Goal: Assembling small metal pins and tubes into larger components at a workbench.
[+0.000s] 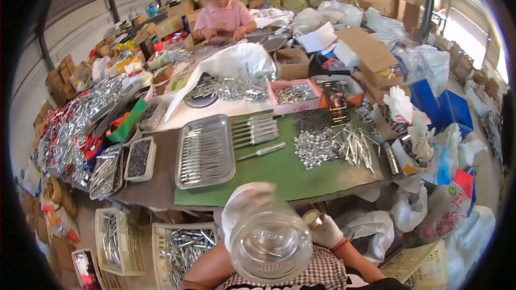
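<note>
Close to me, a clear jar (271, 252) is tilted with its round end toward the camera. My left hand (244, 201), in a white glove and somewhat blurred, is closed around its far side. In my gloved right hand (328, 234), just right of the jar, is a gold-coloured round lid (311, 218), apart from the jar. Beyond them on a green mat (258, 177) lies a metal tray (206, 180) with rows of slim metal rods. Right of the tray are a row of thicker metal rods (255, 129) and one separate rod (263, 151).
Small shiny metal parts (314, 147) and loose metal pins (355, 150) are heaped on the mat's right. A white tub of dark parts (140, 158) stands left. Crates of rods (185, 252) sit below the table edge. A person in pink (223, 21) works across the table.
</note>
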Tool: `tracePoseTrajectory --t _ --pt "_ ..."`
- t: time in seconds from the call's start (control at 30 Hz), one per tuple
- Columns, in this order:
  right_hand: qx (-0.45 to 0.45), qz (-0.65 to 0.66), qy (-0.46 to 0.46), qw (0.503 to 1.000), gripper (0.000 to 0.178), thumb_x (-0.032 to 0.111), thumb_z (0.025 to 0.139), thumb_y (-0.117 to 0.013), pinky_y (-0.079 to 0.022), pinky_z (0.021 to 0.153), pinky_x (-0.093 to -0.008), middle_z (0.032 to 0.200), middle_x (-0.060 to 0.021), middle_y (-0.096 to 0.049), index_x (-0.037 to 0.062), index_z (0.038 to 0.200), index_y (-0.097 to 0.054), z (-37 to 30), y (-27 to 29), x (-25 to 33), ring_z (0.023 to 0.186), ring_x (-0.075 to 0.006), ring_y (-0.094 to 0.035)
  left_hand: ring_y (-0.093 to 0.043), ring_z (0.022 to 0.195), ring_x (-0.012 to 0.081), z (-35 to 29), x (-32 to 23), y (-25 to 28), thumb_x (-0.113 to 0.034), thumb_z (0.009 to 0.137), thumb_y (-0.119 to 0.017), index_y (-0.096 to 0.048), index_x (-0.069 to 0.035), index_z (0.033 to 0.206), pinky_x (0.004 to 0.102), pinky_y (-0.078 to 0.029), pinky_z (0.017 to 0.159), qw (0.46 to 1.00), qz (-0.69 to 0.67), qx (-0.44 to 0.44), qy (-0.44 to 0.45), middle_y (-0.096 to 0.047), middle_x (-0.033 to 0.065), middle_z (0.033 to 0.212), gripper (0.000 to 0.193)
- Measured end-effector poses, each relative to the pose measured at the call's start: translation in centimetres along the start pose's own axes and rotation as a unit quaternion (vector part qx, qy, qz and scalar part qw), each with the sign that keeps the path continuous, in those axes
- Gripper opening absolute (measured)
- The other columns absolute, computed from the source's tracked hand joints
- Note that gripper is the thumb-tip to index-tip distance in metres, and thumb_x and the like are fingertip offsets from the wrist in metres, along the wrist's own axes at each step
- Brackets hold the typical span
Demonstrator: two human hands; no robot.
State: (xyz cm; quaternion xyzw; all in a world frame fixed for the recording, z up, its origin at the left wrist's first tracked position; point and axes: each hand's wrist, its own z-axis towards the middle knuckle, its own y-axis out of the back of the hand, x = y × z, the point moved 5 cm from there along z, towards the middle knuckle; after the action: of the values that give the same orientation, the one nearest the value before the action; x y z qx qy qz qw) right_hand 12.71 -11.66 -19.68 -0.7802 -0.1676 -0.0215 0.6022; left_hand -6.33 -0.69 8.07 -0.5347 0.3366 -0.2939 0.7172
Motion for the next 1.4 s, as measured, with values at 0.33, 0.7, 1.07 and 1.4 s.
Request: tracePoseTrajectory --t 0.33,0.7,1.07,1.4 --pt "0.03 0.012 0.0 0.999 0.05 0.044 0.086 -0.065 -0.053 0.081 -0.0482 0.118 -0.0123 -0.064 0.01 0.123 -0.057 -0.2 -1.6 0.1 0.1 -0.0281 -0.063 -0.054 0.121 0.026 -0.6 0.7 4.0 -0.001 0.089 -0.063 -0.041 -0.002 0.138 0.0403 -0.05 0.099 0.955 0.296 0.024 -0.005 -0.046 0.0178 0.14 0.053" --pt "0.023 0.016 0.003 1.0 0.051 0.041 0.087 -0.063 -0.054 0.079 -0.0473 0.116 -0.0149 -0.064 0.0071 0.125 -0.054 -0.2 -1.9 0.3 0.1 -0.0301 -0.063 -0.056 0.117 0.0252 -0.1 1.0 2.7 -0.012 0.086 -0.069 -0.043 -0.002 0.136 0.0393 -0.049 0.099 0.948 0.31 0.034 -0.064 -0.049 0.0168 0.137 0.057" --pt "-0.027 0.01 0.009 1.0 0.055 0.043 0.086 -0.065 -0.054 0.08 -0.0491 0.112 -0.0168 -0.064 0.0033 0.122 -0.054 -0.3 -1.1 0.5 0.097 -0.0311 -0.063 -0.06 0.106 0.0384 1.0 -0.7 -2.7 -0.033 0.074 -0.078 -0.057 -0.005 0.122 0.047 -0.047 0.091 0.534 0.773 0.142 -0.311 -0.063 0.0204 0.119 0.059" --pt "-0.044 -0.033 0.022 0.998 0.06 0.046 0.081 -0.07 -0.053 0.08 -0.0478 0.106 -0.0161 -0.064 0.0015 0.118 -0.056 -0.4 -0.6 0.3 0.093 -0.0302 -0.062 -0.064 0.094 0.0389 1.1 -1.8 -3.7 -0.021 0.075 -0.076 -0.062 -0.004 0.106 0.0463 -0.05 0.083 0.613 0.744 0.066 -0.258 -0.067 0.0159 0.106 0.039"
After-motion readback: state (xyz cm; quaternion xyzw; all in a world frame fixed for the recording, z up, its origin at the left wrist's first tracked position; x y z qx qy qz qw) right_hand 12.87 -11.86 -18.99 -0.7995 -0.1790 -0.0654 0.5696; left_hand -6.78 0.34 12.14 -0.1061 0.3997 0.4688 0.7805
